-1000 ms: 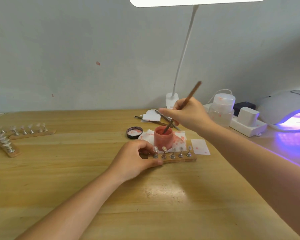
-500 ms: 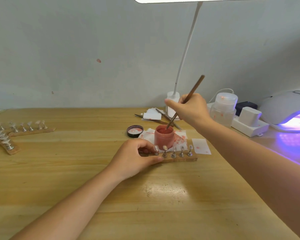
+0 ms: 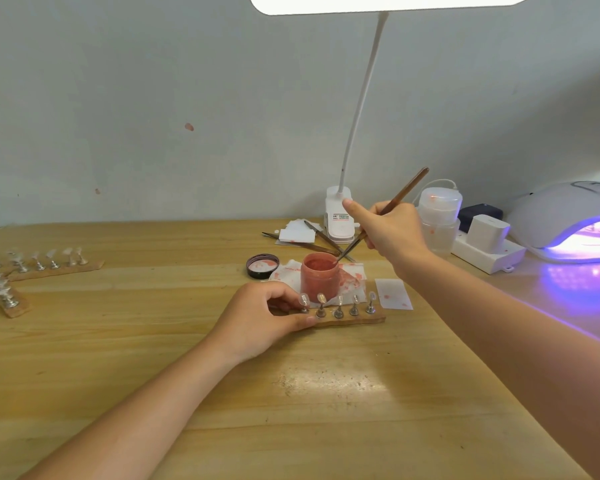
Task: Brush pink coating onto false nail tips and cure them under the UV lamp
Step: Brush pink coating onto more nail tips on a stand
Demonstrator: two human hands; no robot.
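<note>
I am watching my right hand point(image 3: 394, 233) pinching a slim brown brush point(image 3: 388, 211), its handle slanting up to the right and its tip reaching down to the rim of the open pink jar point(image 3: 319, 277). The jar is round, smeared with coating, and is sitting on a stained white tissue point(image 3: 352, 284) just behind the wooden holder strip point(image 3: 357, 315). My left hand point(image 3: 260, 322) is gripping the left end of that strip, fingers curled over its far edge and thumb along the near edge. Five false nail tips point(image 3: 338, 303) are standing upright on small metal stands along the strip, pale and glossy. The jar's dark lid point(image 3: 262, 266) is lying flat to the jar's left on the wooden desk point(image 3: 153, 341). Well to the right, the white domed UV lamp point(image 3: 568, 220) is glowing purple. Far left, two more strips of tips point(image 3: 45, 263) are resting on the desk.
</note>
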